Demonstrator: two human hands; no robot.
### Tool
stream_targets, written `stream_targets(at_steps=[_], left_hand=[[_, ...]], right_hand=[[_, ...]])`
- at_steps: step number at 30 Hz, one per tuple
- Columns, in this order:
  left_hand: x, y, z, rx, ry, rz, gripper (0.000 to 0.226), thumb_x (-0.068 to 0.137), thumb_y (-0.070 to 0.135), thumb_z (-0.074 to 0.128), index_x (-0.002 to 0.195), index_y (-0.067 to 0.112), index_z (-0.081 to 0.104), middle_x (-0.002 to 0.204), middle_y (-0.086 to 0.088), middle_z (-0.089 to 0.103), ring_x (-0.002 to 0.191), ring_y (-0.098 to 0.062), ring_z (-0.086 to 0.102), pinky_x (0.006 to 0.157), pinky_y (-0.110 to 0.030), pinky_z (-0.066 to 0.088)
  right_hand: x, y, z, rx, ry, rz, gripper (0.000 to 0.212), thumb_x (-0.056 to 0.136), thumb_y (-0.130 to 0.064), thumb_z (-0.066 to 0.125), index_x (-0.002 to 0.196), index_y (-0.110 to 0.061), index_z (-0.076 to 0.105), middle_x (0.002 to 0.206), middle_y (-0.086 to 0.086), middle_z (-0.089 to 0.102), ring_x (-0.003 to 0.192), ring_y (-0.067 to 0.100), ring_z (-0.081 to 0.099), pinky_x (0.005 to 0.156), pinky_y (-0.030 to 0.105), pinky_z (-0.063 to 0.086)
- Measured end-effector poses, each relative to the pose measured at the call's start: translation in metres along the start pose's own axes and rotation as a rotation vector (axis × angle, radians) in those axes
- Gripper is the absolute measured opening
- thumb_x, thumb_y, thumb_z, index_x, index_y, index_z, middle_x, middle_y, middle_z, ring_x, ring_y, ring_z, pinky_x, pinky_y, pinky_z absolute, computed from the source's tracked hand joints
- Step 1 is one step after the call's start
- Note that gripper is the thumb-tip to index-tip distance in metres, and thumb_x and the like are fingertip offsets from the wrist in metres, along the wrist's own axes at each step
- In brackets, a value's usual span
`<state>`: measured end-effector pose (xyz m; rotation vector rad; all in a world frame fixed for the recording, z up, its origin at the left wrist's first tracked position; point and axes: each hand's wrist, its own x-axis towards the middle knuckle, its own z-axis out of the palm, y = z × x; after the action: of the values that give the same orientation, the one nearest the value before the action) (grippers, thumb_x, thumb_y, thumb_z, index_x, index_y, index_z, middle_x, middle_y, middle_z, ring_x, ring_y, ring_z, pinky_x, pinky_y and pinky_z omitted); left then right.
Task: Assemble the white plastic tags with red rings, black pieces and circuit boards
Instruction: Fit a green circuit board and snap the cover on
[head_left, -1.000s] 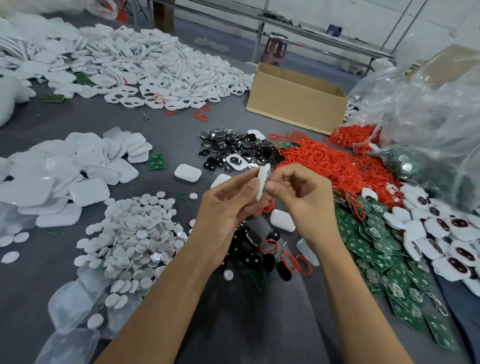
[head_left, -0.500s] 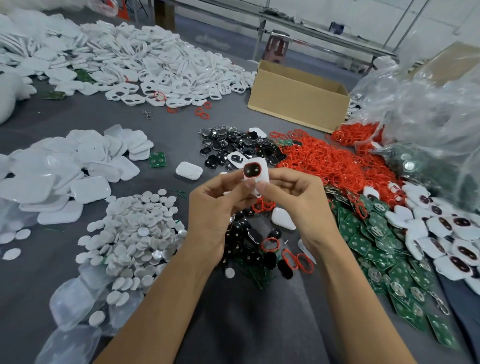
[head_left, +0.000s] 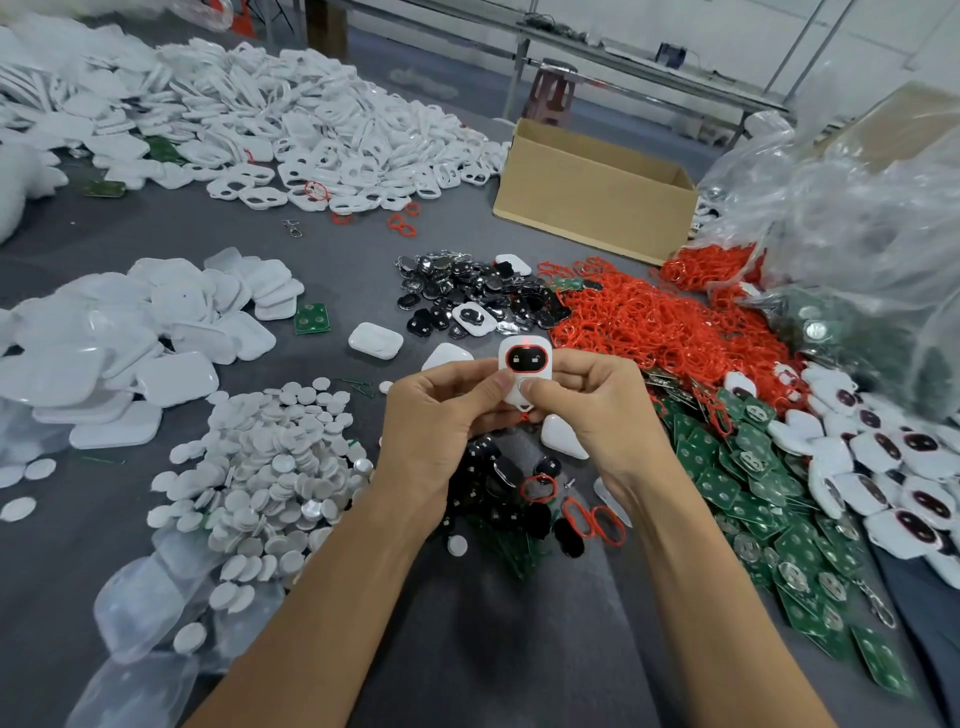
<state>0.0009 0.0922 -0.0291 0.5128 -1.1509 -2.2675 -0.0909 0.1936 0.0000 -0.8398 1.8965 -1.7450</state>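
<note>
Both hands hold one white tag (head_left: 524, 376) upright over the grey tabletop (head_left: 337, 260), with its black face and red rim turned to the camera. The grip of the left hand (head_left: 441, 415) pinches the left edge of the tag, the thumb on the lower front. The grip of the right hand (head_left: 597, 410) pinches the right edge in the same way. Behind the tag lie black pieces (head_left: 467, 296) and red rings (head_left: 649, 327). Green circuit boards (head_left: 727, 483) lie to the right and white discs (head_left: 270, 467) to the left.

Upright white tag (head_left: 523, 375), red-ringed black face
</note>
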Motion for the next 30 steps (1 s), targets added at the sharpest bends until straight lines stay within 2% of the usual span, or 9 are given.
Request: stream_targets(at_steps=[3,7,13,19,23,26,28,30], left_hand=[[0.000,-0.002,0.001,0.018,0.027,0.011,0.009,0.079,0.002,0.071,0.088,0.001,0.073,0.079,-0.011,0.075,0.067,-0.019,0.072,0.063,-0.022,0.057],[0.000,-0.002,0.000,0.033,0.049,0.026,0.007,0.082,0.001,0.071,0.088,0.001,0.074,0.079,-0.011,0.074,0.068,-0.019,0.071,0.062,-0.022,0.057],[0.000,-0.003,0.001,0.034,0.033,0.044,0.006,0.082,-0.001,0.070,0.086,0.003,0.073,0.077,-0.010,0.075,0.067,-0.019,0.072,0.062,-0.022,0.057],[0.001,-0.002,0.000,0.042,0.048,0.050,0.010,0.081,0.003,0.072,0.091,0.001,0.074,0.083,-0.012,0.075,0.072,-0.019,0.072,0.065,-0.023,0.058],[0.000,-0.005,0.000,0.043,0.081,0.086,0.008,0.082,0.005,0.073,0.090,0.008,0.073,0.088,-0.013,0.074,0.078,-0.021,0.072,0.067,-0.025,0.058],[0.001,-0.008,0.000,0.094,0.184,0.159,0.008,0.082,0.007,0.075,0.088,0.010,0.071,0.085,-0.010,0.075,0.079,-0.022,0.073,0.068,-0.027,0.059],[0.001,-0.008,0.000,0.073,0.212,0.154,0.008,0.085,0.003,0.071,0.084,0.011,0.072,0.079,-0.006,0.076,0.075,-0.018,0.073,0.066,-0.023,0.058],[0.000,-0.008,0.001,0.042,0.187,0.116,0.014,0.090,0.000,0.065,0.087,0.010,0.074,0.081,-0.007,0.076,0.077,-0.018,0.074,0.068,-0.022,0.057]], right_hand=[[0.000,0.001,0.001,0.002,0.009,0.010,0.019,0.083,0.010,0.062,0.094,-0.001,0.072,0.073,0.006,0.073,0.058,0.009,0.062,0.057,0.017,0.050],[-0.001,0.001,0.000,0.028,-0.011,0.037,0.018,0.084,0.007,0.063,0.100,0.005,0.071,0.080,0.013,0.074,0.064,0.012,0.065,0.060,0.018,0.052],[-0.001,0.000,-0.001,0.023,0.008,0.021,0.016,0.083,0.010,0.064,0.095,0.003,0.071,0.073,0.008,0.073,0.057,0.010,0.062,0.056,0.018,0.051],[-0.001,0.000,-0.002,0.053,-0.015,0.027,0.017,0.083,0.008,0.065,0.098,0.004,0.071,0.077,0.007,0.074,0.060,0.008,0.065,0.059,0.017,0.051],[-0.003,-0.002,-0.004,0.054,-0.017,0.017,0.018,0.082,0.005,0.066,0.100,0.006,0.070,0.084,0.010,0.075,0.066,0.009,0.066,0.062,0.017,0.052],[-0.003,-0.003,0.005,-0.087,0.052,-0.091,0.015,0.081,0.001,0.071,0.096,0.001,0.074,0.084,0.010,0.075,0.066,0.010,0.065,0.064,0.019,0.052],[-0.003,-0.003,0.012,-0.262,0.110,-0.197,0.013,0.080,-0.002,0.075,0.092,-0.008,0.076,0.078,0.001,0.075,0.064,0.004,0.064,0.062,0.015,0.050],[-0.003,-0.002,0.017,-0.429,0.171,-0.267,0.017,0.078,-0.003,0.076,0.090,-0.015,0.078,0.072,-0.006,0.073,0.057,-0.003,0.059,0.060,0.013,0.049]])
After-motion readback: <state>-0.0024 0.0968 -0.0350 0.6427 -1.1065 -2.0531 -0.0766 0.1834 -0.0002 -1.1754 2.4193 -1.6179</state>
